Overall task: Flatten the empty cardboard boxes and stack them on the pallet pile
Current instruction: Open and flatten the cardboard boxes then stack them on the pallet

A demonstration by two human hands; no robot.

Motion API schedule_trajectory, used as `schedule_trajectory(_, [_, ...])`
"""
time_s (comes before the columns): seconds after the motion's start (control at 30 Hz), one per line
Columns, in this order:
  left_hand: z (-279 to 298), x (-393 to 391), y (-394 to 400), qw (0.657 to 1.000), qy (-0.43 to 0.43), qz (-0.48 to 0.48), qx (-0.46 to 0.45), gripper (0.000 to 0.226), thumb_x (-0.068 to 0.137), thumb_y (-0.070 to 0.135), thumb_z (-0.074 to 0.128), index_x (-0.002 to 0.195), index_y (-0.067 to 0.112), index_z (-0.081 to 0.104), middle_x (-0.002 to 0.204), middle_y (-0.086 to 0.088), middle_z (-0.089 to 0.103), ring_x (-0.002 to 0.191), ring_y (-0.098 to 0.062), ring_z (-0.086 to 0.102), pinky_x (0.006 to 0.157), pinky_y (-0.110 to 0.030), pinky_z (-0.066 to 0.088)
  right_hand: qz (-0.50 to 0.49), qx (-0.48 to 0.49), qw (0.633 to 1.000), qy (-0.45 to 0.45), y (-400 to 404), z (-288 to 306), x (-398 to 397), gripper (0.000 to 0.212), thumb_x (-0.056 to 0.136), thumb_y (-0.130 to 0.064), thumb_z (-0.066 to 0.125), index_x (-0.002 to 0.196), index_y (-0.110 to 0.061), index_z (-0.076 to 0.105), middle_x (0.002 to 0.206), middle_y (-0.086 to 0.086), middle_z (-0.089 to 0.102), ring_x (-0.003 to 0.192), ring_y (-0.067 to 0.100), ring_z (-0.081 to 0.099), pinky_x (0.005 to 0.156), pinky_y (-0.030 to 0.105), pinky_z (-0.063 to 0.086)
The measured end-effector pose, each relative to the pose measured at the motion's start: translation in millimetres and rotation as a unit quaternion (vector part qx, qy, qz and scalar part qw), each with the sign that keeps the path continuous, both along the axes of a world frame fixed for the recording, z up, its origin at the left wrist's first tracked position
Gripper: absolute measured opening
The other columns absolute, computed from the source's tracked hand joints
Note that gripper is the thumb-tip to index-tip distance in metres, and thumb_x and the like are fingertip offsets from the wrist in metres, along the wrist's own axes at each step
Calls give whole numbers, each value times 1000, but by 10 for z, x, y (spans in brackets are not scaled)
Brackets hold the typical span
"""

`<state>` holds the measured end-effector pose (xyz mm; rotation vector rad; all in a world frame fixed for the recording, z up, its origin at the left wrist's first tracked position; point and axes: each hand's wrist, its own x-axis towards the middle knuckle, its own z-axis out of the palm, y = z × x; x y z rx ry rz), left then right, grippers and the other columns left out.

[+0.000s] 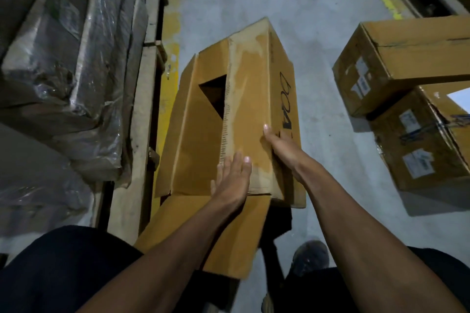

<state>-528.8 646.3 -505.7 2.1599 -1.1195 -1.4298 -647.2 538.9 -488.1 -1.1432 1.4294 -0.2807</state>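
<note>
The person's dark trousers [63,269] and two bare forearms fill the bottom of the view, with one shoe [309,256] on the floor [330,134] between them. The left hand [232,180] lies flat, fingers straight, on the top panel of a brown box [244,99], and the right hand [278,145] curls over that box's right top edge, thumb on top, fingers down the marked side. The box stands on the concrete right in front of the person, beside a wooden pallet [145,109] loaded with plastic-wrapped bundles [71,63]. Its top flaps are parted, showing a dark triangular gap, and one flap hangs toward the person's legs. This looks like the flattening step just begun: the box still holds its shape. Next, I judge, both hands must press the walls sideways so it collapses flat. Count: one box in hand, two more boxes [412,63] stacked to the right, one pallet.
</note>
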Motion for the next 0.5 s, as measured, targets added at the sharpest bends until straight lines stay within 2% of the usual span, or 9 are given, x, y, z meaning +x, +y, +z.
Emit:
schedule_trajectory(0.07, [-128,48,174,996,-68,-57,20,64,99,62,4,158,37,-4,166,6,-11,153,-22,-10,121,-49,-6,-2,-31,999,28,24,41,-55,119,63,-81,64,155,-20,21,150,3,44,132,29,47,110,50,41])
schedule_trajectory(0.13, [-238,108,372,987,-125,-103,16,62,101,59,6,158,36,-6,167,3,-10,153,-23,-11,121,-48,-7,3,-54,996,72,55,38,-155,105,73,-59,76,153,-19,23,146,7,47,130,31,49,109,50,41])
schedule_trajectory(0.2, [-319,197,477,978,-166,-124,14,63,102,58,7,159,33,-4,166,1,-12,152,-23,-14,121,-47,-8,6,-66,994,91,94,-4,-229,86,86,-39,75,153,-19,24,145,8,48,129,31,48,108,46,41])
schedule_trajectory(0.3, [-425,361,485,967,-226,-116,12,66,102,59,9,159,28,-4,165,-2,-19,151,-25,-19,120,-47,-8,9,-93,983,160,139,29,-253,65,93,-38,67,147,-22,34,140,6,52,127,33,49,101,42,41])
schedule_trajectory(0.37, [-511,488,491,962,-255,-99,24,68,103,58,14,159,25,-6,165,-6,-19,152,-28,-17,121,-48,-5,-1,-100,972,212,148,9,-302,59,94,-40,64,144,-23,38,138,9,54,126,36,50,100,44,41])
schedule_trajectory(0.5, [-645,626,408,975,-212,-51,40,77,104,50,32,158,17,-12,165,-14,-14,153,-34,-7,122,-48,4,-38,-80,962,257,134,-160,-564,54,97,-38,59,142,-18,39,135,15,54,123,39,50,98,46,43])
